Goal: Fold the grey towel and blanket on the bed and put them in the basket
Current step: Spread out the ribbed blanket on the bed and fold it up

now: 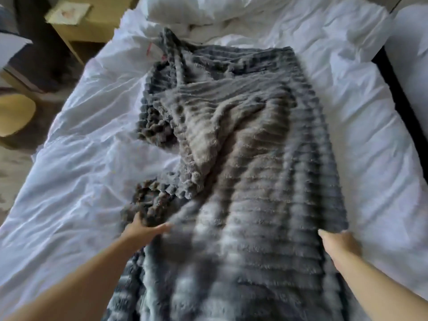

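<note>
Both edges of grey blanket (254, 181) in left hand (148, 228), right hand (339, 244).

Soft daylight — motion blur, wide-angle warping at edges.

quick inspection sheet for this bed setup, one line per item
surface: bed with a rumpled white cover
job's things: grey blanket laid lengthwise, its left side bunched; no separate towel or basket seen
clutter: pillow at the head end
grippers: left hand grips the blanket's bunched left edge; right hand holds its right edge, fingers hidden
cables: nothing seen
surroundings: nightstand and yellow rounded object left of the bed
</note>
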The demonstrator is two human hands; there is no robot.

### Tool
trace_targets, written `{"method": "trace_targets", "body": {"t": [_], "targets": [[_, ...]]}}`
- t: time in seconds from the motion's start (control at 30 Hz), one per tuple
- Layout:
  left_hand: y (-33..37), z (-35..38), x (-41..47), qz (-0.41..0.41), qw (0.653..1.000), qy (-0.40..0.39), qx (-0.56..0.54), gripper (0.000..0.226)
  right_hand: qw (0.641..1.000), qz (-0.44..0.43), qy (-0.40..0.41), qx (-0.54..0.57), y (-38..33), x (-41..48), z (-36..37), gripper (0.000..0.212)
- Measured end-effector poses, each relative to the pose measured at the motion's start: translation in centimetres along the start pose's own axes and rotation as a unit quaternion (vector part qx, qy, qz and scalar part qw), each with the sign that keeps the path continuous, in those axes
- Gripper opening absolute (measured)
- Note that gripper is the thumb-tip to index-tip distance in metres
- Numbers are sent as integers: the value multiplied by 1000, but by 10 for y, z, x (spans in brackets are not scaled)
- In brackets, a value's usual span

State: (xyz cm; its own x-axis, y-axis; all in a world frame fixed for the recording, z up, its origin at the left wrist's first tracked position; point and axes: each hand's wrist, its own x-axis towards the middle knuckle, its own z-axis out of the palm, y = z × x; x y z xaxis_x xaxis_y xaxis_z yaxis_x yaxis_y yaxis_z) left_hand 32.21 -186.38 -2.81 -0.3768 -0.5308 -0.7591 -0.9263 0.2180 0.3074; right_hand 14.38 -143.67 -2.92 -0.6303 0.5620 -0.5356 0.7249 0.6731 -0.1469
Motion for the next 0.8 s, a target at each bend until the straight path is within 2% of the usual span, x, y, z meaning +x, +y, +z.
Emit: {"method": "trace_targets", "body": {"t": [0.07,0.1,0.13,0.2,0.23,0.3,0.37,0.43,0.5,0.57,0.63,0.67,0.8], "targets": [[-38,26,-1,-58,995,-12,86,123,995,96,-2,12,51,-7,19,78],[-54,38,-2,-67,989,-3,128,114,991,125,-12,34,71,-13,26,83],[-66,49,-4,-59,984,4,168,95,989,132,-32,55,89,-18,34,84],[-73,64,-10,-12,976,9,216,50,982,123,-113,90,107,-29,46,76],[-67,68,-12,9,975,7,221,38,972,122,-171,108,106,-34,47,67],[-39,61,-11,45,980,26,191,30,955,90,-248,134,83,-36,35,43],[-4,39,-8,81,986,82,121,31,967,-17,-208,145,43,-29,12,35],[22,15,-4,106,984,136,45,32,972,-91,-131,174,2,-24,-13,43],[34,-2,1,108,972,196,-65,36,957,-123,-82,250,-30,-19,-29,52],[41,-17,12,90,945,261,-177,43,928,-118,-59,348,-52,-11,-36,62],[45,-27,28,69,921,279,-262,52,903,-97,-69,413,-66,1,-37,79],[44,-29,34,58,920,268,-280,59,900,-82,-92,419,-65,4,-35,85],[8,9,28,39,958,197,-204,86,932,-19,-222,288,-9,10,7,86]]}}
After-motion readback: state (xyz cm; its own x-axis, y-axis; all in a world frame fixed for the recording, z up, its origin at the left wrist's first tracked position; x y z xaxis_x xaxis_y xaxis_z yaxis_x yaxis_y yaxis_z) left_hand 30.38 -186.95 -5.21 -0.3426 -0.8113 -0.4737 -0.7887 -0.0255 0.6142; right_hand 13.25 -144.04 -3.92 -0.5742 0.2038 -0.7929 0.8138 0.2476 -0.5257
